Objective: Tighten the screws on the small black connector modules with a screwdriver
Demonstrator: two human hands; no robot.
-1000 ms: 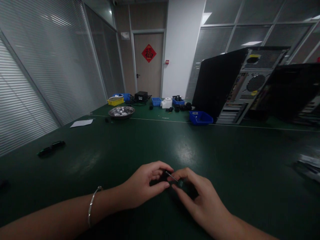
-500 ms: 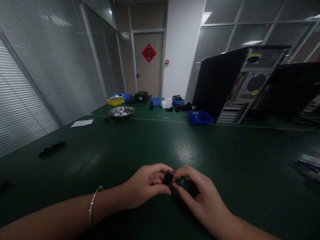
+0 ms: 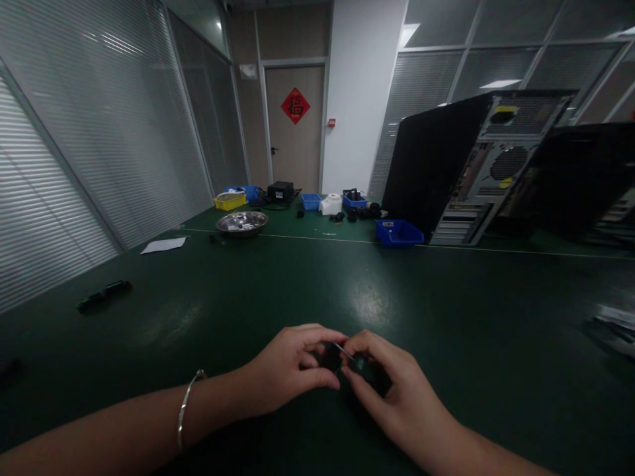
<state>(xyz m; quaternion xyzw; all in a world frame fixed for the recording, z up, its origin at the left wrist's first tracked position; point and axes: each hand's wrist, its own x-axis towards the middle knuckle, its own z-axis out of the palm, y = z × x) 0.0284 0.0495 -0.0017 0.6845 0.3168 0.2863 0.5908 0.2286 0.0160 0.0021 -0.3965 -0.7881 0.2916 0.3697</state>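
Both my hands meet low in the middle of the view, just over the green table (image 3: 278,284). Between thumb and fingers, my right hand (image 3: 391,383) pinches a small dark green piece with a thin, light metal edge (image 3: 345,352). My left hand (image 3: 297,367) curls in from the other side, its fingertips close against the same spot. Something small and dark lies within its curved fingers, too shadowed to name. A silvery bangle (image 3: 183,410) circles my left wrist.
At far left lies a dark green-and-black tool-like object (image 3: 104,294), with a paper sheet (image 3: 163,245) beyond. Farther back stand a metal bowl (image 3: 242,225), a yellow basket (image 3: 230,201) and a blue bin (image 3: 399,235). A computer tower (image 3: 446,158) rises at right.
My right fingers have shifted slightly around the small piece. The green bit seen between the fingertips is now mostly hidden. The surroundings look the same.
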